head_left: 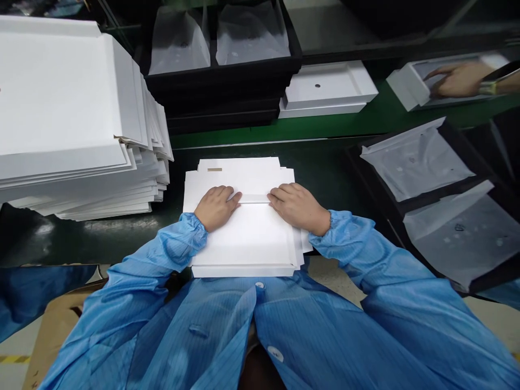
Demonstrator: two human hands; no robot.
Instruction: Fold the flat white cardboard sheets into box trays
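A flat white cardboard box blank (247, 238) lies in front of me at the table's near edge, with its front edge raised close to my body. Across its middle runs a narrow folded strip (254, 199). My left hand (216, 208) grips the strip's left end, fingers bent and thumb pointing inward. At the opposite end my right hand (298, 208) holds it in the same way, its fingers curled over the fold. My palms cover parts of the cardboard. A small brown slot (214, 169) shows in the far flap.
A tall stack of white cardboard blanks (60, 108) stands left. Behind are stacked black trays (219, 81) with bagged items and white boxes (325, 86). On the right lies another black tray (400, 208) with two frosted bags. Another person's hand (459, 78) touches a box at the far right.
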